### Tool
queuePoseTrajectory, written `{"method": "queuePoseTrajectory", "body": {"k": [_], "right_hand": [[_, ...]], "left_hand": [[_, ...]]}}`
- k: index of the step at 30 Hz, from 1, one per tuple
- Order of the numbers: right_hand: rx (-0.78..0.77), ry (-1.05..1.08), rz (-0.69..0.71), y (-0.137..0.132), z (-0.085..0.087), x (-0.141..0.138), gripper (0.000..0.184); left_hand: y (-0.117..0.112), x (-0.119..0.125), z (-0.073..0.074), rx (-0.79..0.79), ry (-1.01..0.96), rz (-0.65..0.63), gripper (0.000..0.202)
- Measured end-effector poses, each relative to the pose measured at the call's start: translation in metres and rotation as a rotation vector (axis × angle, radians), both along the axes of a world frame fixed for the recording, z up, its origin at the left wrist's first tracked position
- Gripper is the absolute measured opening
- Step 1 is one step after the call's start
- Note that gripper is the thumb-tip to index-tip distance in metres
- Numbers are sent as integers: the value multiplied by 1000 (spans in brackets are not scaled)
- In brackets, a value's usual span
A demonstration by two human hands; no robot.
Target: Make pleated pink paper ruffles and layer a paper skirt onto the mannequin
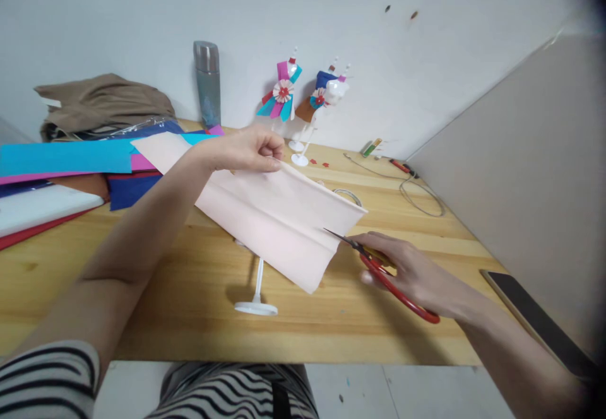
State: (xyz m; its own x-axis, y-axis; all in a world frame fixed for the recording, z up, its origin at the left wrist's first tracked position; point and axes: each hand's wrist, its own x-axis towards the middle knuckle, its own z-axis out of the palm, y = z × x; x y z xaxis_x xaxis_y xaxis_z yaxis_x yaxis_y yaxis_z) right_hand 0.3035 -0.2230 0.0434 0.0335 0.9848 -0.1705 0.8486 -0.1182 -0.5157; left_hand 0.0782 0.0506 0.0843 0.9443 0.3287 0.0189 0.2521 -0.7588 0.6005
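Note:
My left hand pinches the upper edge of a pale pink sheet, which looks like felt or paper and has a crease along it. In my right hand is a pair of red-handled scissors. Their blades reach over the sheet's right end; whether the blades are apart I cannot tell. Beneath the sheet, a small white stand with a round base shows in part, its top hidden.
Coloured sheets pile up at the left, by a brown cloth. A steel flask and two decorated mini mannequins stand along the wall. A cord and phone lie at the right.

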Motion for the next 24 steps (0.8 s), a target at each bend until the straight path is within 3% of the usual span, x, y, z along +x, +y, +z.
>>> {"method": "queuePoseTrajectory", "body": {"k": [12,24], "right_hand": [[-43,-32,-38,5,3,-3,31],[-105,-53,-53,8,0,3,41]], "left_hand": [[5,0,-5,22,-49,-25,25],[-4,-2,2,41,1,7,22]]}}
